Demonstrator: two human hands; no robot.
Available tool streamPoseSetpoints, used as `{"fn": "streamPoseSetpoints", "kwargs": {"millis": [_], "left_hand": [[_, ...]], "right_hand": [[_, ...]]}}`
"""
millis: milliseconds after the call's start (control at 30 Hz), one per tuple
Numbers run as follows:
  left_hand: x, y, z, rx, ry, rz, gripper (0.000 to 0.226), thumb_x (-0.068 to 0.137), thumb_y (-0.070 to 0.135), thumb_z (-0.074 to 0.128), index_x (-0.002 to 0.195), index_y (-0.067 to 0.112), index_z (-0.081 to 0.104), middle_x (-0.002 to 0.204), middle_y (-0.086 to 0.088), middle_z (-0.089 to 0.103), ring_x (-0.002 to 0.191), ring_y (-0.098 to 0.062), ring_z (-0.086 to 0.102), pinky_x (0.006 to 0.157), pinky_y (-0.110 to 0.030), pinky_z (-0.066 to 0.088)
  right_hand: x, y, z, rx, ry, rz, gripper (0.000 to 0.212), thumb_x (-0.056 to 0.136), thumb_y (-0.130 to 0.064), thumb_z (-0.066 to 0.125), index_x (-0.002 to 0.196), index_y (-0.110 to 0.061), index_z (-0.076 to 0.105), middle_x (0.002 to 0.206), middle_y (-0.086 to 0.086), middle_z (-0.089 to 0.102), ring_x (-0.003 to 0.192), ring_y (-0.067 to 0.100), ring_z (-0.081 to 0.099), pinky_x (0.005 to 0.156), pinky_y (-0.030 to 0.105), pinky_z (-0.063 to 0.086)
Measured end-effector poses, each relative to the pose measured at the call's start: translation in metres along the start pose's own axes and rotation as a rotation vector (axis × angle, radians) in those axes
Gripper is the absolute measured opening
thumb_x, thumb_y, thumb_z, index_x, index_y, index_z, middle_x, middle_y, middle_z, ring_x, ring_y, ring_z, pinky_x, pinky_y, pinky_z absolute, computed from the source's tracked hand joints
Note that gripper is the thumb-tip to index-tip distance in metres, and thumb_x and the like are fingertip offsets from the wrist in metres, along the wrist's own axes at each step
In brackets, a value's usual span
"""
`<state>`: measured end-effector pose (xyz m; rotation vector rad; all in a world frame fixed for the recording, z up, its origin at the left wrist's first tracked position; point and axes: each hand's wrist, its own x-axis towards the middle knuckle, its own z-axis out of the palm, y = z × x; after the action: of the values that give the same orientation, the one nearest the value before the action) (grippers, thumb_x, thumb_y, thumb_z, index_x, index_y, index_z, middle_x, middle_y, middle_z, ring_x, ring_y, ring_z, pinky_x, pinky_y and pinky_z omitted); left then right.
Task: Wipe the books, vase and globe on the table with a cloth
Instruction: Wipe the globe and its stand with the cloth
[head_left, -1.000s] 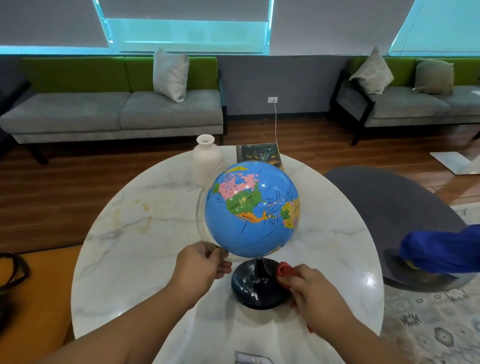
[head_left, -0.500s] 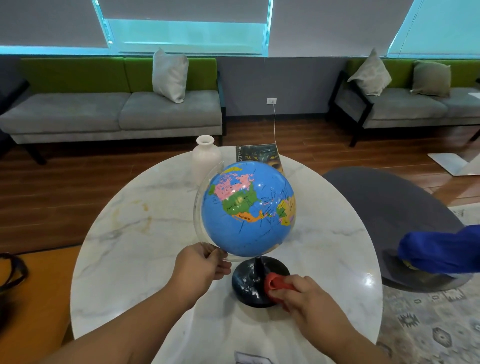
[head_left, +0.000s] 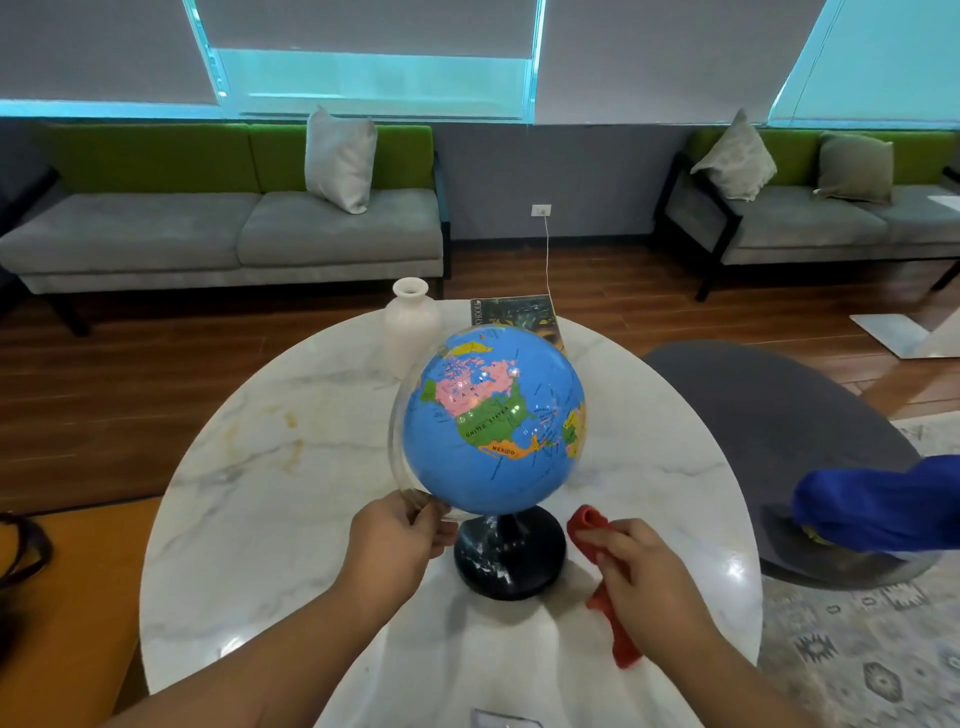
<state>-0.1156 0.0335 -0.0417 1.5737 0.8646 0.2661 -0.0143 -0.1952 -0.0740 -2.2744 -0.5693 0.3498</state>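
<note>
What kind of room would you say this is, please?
Probably a lounge or waiting area: grey sofas with green backs line the wall under blinded windows, and a round marble table holds a globe, a vase and a book.

**Round marble table and its load**

A round white marble table (head_left: 270, 467) with grey veining and faint yellowish stains on its left part carries four things. A blue globe (head_left: 496, 423) on a glossy black round base (head_left: 511, 558) stands near the middle. Behind it, toward the far edge, a white ceramic vase (head_left: 412, 325) stands upright, and just to the right of the vase a dark-covered book (head_left: 519, 312) lies flat, partly hidden by the globe. At the near edge a small pale object (head_left: 504, 719) is cut off by the frame.
</note>
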Motion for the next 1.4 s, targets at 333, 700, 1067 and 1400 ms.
{"fn": "streamPoseSetpoints", "kwargs": {"millis": [333, 700, 1067, 1400], "left_hand": [[-0.008, -0.014, 0.011, 0.374, 0.079, 0.204, 0.024, 0.094, 0.029, 0.058, 0.073, 0.018, 0.064, 0.066, -0.003, 0.068, 0.071, -0.023, 0.066, 0.057, -0.019, 0.043], [-0.022, -0.017, 0.027, 0.503, -0.302, 0.377, 0.036, 0.077, 0.039, 0.048, 0.1, 0.025, 0.072, 0.091, 0.007, 0.073, 0.084, -0.006, 0.067, 0.076, -0.024, 0.052], [-0.016, -0.024, 0.025, 0.6, -0.544, 0.432, 0.044, 0.091, 0.028, 0.058, 0.133, 0.042, 0.051, 0.122, 0.025, 0.06, 0.114, 0.01, 0.052, 0.1, -0.012, 0.038], [0.023, -0.025, -0.005, 0.342, -0.259, 0.208, 0.036, 0.092, 0.01, 0.06, 0.128, 0.013, 0.057, 0.104, 0.007, 0.067, 0.095, 0.006, 0.061, 0.098, -0.015, 0.043]], "right_hand": [[-0.011, -0.069, -0.007, 0.26, 0.023, -0.042, 0.019, 0.082, -0.017, 0.074, 0.078, -0.035, 0.075, 0.088, -0.008, 0.066, 0.082, -0.008, 0.06, 0.071, 0.002, 0.04], [-0.022, -0.077, 0.016, 0.025, -0.055, 0.048, 0.03, 0.069, -0.061, 0.073, 0.092, -0.042, 0.071, 0.092, -0.016, 0.057, 0.076, -0.009, 0.06, 0.066, 0.004, 0.042], [-0.02, -0.058, 0.01, -0.097, 0.068, 0.081, 0.013, 0.091, -0.044, 0.056, 0.088, -0.035, 0.065, 0.093, -0.008, 0.049, 0.045, 0.002, 0.062, 0.055, 0.022, 0.05], [0.013, -0.03, -0.034, 0.093, 0.204, 0.07, 0.017, 0.09, -0.015, 0.062, 0.078, -0.025, 0.069, 0.091, -0.011, 0.058, 0.085, -0.01, 0.054, 0.067, 0.004, 0.038]]}}
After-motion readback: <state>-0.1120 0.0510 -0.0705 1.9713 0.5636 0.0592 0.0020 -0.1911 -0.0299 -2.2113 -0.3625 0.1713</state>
